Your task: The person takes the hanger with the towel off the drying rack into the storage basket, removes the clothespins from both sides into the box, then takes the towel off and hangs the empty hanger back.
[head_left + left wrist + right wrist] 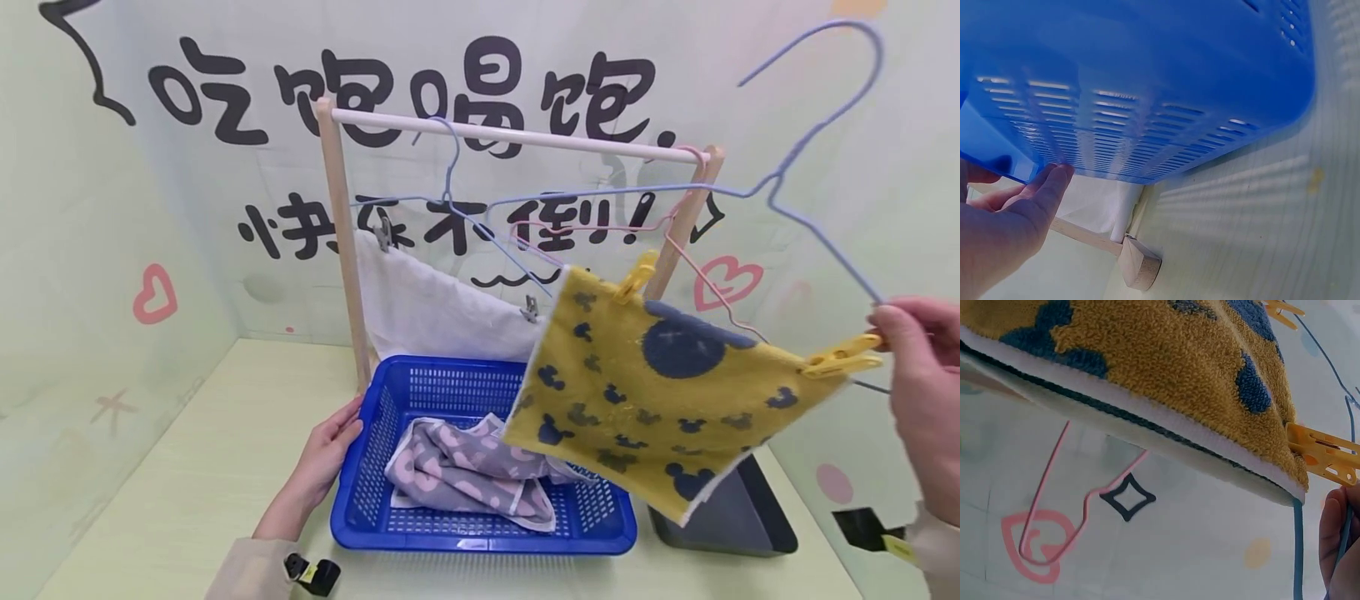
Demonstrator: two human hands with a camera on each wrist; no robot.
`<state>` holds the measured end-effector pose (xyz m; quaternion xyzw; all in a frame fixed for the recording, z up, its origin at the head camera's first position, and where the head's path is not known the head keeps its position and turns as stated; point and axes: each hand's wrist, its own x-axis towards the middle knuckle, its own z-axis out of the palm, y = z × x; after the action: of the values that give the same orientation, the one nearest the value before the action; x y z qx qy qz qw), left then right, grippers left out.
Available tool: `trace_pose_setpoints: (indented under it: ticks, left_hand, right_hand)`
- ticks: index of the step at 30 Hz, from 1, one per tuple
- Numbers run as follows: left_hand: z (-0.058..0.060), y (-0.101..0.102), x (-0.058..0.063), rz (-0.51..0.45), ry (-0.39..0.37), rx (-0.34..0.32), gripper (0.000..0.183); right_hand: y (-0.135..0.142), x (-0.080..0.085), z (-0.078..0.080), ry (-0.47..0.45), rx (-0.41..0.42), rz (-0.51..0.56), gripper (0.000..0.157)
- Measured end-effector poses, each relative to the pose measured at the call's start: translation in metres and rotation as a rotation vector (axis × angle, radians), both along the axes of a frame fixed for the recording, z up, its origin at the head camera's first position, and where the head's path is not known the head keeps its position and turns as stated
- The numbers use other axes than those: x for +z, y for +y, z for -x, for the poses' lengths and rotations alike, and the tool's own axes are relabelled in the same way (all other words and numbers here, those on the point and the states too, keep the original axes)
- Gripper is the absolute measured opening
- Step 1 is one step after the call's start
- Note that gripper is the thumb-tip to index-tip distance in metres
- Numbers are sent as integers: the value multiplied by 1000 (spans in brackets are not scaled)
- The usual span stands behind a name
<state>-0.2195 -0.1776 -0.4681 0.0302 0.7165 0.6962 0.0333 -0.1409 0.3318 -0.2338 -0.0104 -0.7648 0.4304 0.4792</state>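
Note:
My right hand point(930, 383) pinches the right end of a blue wire hanger point(622, 191), beside a yellow clothespin point(840, 357). From the hanger's lower bar hangs a yellow towel point(637, 408) with dark mouse-head prints, pinned by that clothespin and a second yellow clothespin point(636, 277). The towel hangs tilted in the air, overlapping the right part of a blue plastic basket point(480, 546) in the head view. My left hand point(324, 450) grips the basket's left rim; in the left wrist view its fingers point(1054, 184) lie against the slotted wall. A grey-and-pink cloth point(465, 471) lies crumpled inside.
Behind the basket stands a wooden rack point(348, 250) with a white rail point(525, 140). A blue hanger point(450, 167) there carries a white cloth point(442, 300) on metal clips. A pink hanger point(701, 275) hangs at the rail's right. A dark grey tray point(757, 508) sits right of the basket.

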Motion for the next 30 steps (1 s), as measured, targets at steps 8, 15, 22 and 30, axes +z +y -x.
trace_pose_setpoints:
  ticks: [8,15,22,30]
  left_hand:
    - [-1,0,0,3,0,11,46]
    - [0,1,0,-4,12,8,46]
    - [1,1,-1,-6,3,12,46]
    - [0,0,-1,14,4,34,46]
  right_hand:
    - [-48,-19,34,294,349,47,7]
    - [-77,-37,59,282,441,-50,7]
    - [-97,-64,74,217,453,-219,13]
    - [-107,-97,77,119,529,-299,22]
